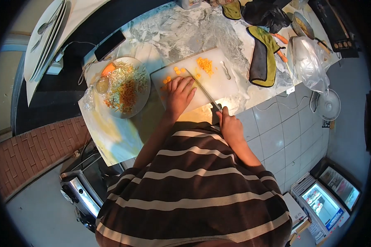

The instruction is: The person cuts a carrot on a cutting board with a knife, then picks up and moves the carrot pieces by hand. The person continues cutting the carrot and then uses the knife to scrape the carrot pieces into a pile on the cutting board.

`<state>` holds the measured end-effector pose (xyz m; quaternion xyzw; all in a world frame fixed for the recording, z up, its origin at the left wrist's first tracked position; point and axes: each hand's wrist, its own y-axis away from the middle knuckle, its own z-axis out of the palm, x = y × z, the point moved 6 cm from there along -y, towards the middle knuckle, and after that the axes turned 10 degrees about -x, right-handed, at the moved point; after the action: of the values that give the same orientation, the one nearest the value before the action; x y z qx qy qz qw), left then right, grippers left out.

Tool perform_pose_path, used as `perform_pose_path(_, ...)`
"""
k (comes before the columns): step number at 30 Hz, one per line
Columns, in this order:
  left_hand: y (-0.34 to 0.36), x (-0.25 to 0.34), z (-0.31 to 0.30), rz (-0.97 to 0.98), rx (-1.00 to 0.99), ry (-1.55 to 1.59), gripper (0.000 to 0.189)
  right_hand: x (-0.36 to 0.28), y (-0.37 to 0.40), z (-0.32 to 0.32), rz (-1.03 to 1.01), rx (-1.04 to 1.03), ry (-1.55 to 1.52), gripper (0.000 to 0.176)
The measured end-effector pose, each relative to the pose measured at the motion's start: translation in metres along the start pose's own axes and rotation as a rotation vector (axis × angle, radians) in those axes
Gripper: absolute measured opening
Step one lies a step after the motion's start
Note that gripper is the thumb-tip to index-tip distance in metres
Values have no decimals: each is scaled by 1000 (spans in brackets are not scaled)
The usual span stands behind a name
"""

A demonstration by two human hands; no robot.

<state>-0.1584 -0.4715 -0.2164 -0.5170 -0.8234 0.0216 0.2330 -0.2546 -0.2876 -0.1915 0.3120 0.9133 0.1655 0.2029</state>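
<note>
My right hand (pixel 231 125) is wrapped round the handle of a knife (pixel 204 89), whose blade lies slantwise over a white cutting board (pixel 228 84). Left of the blade, my left hand (pixel 180 95) rests on the board with fingers stretched out and thumb apart. Its fingertips are close to round orange slices (pixel 177 71), which look like carrot; anything under the fingers is hidden. A small heap of diced orange pieces (pixel 206 66) sits right of the knife tip. Beside the board, a white plate (pixel 143 96) carries shredded vegetables (pixel 125 88) in pale and orange heaps.
A phone (pixel 110 44) with a cable lies behind the plate. Green and grey cloths (pixel 263 55), whole carrots (pixel 281 55), a clear plastic bag (pixel 309 64) and a pan (pixel 301 25) are at the right. Stacked plates (pixel 45 37) stand at upper left.
</note>
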Motion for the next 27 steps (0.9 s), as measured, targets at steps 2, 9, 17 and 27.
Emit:
perform_pose_path(2, -1, 1, 0, 0, 2, -11, 36, 4, 0, 0, -9, -28, -32, 32)
perform_pose_path(9, -1, 0, -1, 8, 10, 26, 35, 8, 1, 2, -37, -42, -183, 32)
perform_pose_path(17, -1, -1, -2, -6, 10, 48, 33, 11, 2, 3, -60, -46, -313, 35)
perform_pose_path(27, -3, 2, -6, -32, 8, 16, 38, 7, -1, 1, -50, -108, -462, 41)
